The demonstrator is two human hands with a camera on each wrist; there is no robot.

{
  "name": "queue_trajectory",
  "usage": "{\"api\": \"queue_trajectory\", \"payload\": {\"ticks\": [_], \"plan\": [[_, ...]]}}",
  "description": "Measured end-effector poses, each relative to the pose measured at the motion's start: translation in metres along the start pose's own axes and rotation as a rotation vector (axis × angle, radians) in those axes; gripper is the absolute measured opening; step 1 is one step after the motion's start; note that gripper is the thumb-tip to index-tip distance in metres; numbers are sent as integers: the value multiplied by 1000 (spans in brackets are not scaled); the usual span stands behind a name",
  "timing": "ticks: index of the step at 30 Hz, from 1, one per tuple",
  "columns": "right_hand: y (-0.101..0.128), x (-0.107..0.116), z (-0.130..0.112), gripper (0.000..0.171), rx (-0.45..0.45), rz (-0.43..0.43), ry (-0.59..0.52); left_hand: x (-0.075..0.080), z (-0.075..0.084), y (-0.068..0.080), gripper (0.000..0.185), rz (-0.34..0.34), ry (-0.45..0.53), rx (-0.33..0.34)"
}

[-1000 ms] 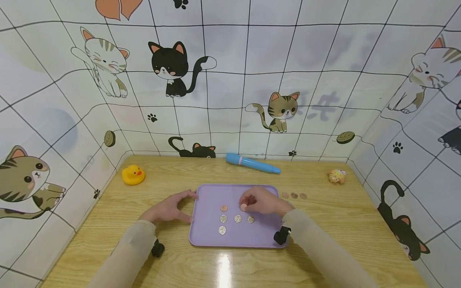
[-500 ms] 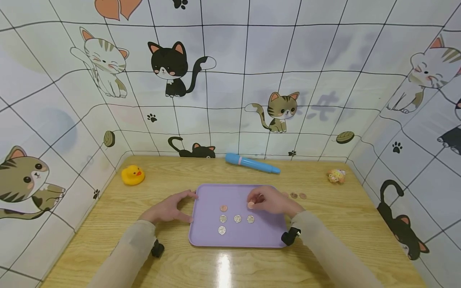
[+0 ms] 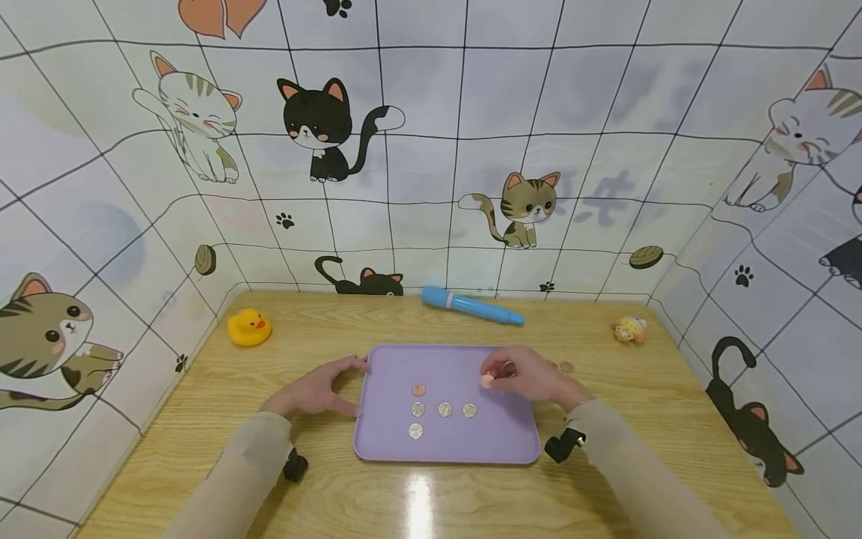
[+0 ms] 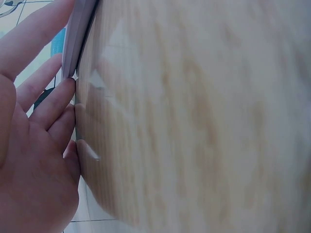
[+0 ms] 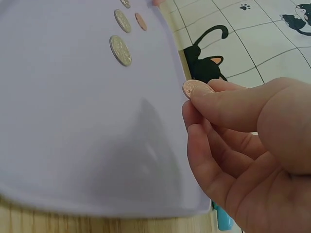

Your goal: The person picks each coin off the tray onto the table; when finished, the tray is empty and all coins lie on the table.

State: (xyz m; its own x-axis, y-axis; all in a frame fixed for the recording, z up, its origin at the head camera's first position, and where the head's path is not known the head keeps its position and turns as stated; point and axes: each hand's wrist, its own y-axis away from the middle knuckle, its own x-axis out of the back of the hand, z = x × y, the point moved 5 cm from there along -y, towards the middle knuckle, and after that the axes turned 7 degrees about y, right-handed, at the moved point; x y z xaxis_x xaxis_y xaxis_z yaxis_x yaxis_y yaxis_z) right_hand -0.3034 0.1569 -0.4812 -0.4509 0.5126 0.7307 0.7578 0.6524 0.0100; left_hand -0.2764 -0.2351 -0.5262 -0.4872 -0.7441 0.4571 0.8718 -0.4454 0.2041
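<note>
A purple tray [image 3: 501, 442] lies on the wooden table. On it are a copper coin [image 3: 419, 390] and several silver coins [image 3: 444, 409]. My right hand [image 3: 490, 376] hovers over the tray's right part and pinches another copper coin [image 3: 487, 381] between thumb and fingertips. The right wrist view shows that copper coin [image 5: 197, 89] at my fingertips, above the tray [image 5: 73, 121]. My left hand [image 3: 357, 387] rests on the table with thumb and fingers touching the tray's left edge [image 4: 80, 29], holding nothing. One copper coin [image 3: 567, 367] lies on the table just beyond my right hand.
A yellow rubber duck [image 3: 248, 327] sits at the back left, a blue pen [image 3: 471, 306] along the back wall, and a small toy [image 3: 630, 329] at the back right. Cat-patterned walls close in the table on three sides.
My right hand has carried the pinched copper coin to the right, from over the tray's middle towards its right side. The left hand and the coins on the tray have not moved.
</note>
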Motion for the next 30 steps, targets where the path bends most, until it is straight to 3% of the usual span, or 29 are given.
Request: {"api": "queue_trajectory", "payload": {"ticks": [9,21,30], "plan": [[16,13,16,13,-40,14,-21,0,-2,-1,72,-13,5,7],[32,28,24,9,-30,63,-13,0,1,1,69,-3,12,2],[43,37,36,8,-94,109,11,0,1,1,70,2,5,3]]}}
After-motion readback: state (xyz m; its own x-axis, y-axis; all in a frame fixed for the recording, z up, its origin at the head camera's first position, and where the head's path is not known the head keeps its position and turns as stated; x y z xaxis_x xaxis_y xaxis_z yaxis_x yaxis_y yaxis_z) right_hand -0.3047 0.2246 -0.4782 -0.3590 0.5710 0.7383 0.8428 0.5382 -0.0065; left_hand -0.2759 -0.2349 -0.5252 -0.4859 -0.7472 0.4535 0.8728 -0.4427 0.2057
